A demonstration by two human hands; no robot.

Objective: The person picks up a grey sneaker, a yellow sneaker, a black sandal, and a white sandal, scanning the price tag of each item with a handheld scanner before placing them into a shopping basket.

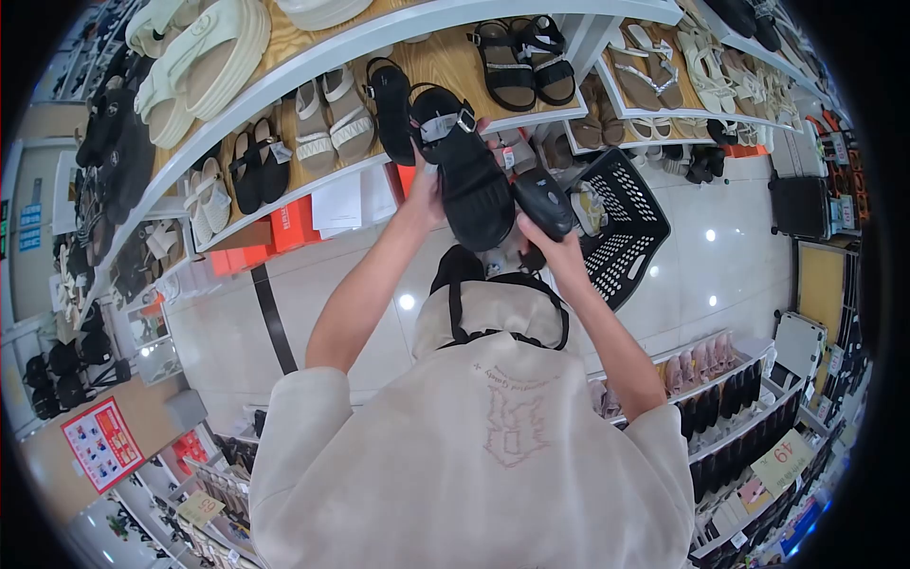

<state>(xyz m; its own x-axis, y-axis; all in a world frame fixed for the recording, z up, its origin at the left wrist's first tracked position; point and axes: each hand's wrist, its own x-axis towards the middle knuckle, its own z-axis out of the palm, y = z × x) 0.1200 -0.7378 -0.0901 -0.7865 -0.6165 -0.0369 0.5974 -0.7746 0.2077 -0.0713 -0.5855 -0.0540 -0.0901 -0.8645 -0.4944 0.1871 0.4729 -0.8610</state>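
Note:
A black sandal (477,194) with a silver buckle is in my left hand (427,192), whose fingers are wrapped round its side near the shelf edge. My right hand (559,251) grips a second black shoe (543,203) at its lower end, just right of the first. The two lie side by side, close together. Another black sandal (391,109) stands on the wooden shelf (441,66) beyond my left hand. A tag shows between the held shoes. Parts of my fingers are hidden behind the shoes.
A black perforated basket (621,223) stands on the tiled floor (720,247) to the right. Red and white boxes (296,223) sit under the shelf at left. Black sandals with sparkling straps (507,71) are on the shelf. Racks of footwear (720,398) stand at lower right.

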